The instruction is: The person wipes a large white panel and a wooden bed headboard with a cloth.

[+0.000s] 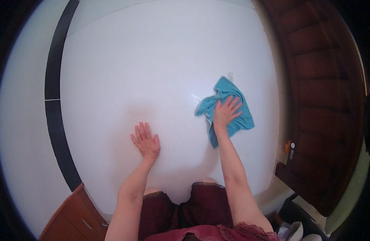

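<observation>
A teal cloth (246, 113) lies spread and wrinkled on a broad white surface (160, 66), right of the middle. On top of it rests my right hand (227, 111), palm down with the fingers apart; the fingers do not visibly grip the cloth. Lower left of the cloth, my left hand (146, 143) is over the bare white surface, palm down and fingers spread, holding nothing. Whether its palm touches the surface cannot be told. A small grey patch (230, 76) shows just beyond the cloth's upper corner.
Dark brown slatted wooden furniture (320, 93) stands along the right side. A small orange item (287, 147) is at its near left edge. A brown wooden cabinet (79, 217) is at the lower left, a black strip (53, 75) runs along the left, and pale items (293, 232) lie at the lower right.
</observation>
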Tool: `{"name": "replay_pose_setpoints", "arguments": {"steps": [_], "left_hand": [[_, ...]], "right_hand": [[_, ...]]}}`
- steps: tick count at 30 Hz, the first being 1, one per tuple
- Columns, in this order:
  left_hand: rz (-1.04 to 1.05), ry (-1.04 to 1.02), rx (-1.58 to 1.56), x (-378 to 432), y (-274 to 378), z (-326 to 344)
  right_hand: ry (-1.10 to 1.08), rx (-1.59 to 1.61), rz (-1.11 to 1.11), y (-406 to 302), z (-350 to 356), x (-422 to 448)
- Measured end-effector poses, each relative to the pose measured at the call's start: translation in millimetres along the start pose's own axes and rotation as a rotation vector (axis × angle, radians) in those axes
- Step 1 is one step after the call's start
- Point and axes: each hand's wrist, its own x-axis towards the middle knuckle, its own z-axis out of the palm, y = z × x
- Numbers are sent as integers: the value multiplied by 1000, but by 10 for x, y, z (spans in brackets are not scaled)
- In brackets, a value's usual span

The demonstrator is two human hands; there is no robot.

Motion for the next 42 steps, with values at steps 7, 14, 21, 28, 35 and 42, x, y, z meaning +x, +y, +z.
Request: {"name": "replay_pose_setpoints", "arguments": {"steps": [7, 14, 21, 28, 35, 42], "left_hand": [[22, 19, 23, -30, 29, 24], [-13, -9, 84, -21, -44, -19], [-5, 2, 89, 4, 11, -22], [12, 16, 62, 11, 28, -53], [15, 16, 79, 2, 32, -25], [468, -186, -254, 697, 1230, -167]], "right_hand": [[-88, 292, -458, -1228, -355, -178], [-261, 477, -686, -498, -467, -651], [-197, 91, -162, 1102, -315, -565], [-137, 22, 57, 1212, -240, -454], [-104, 38, 11, 1209, -266, -465], [-187, 38, 50, 1216, -339, -437]]}}
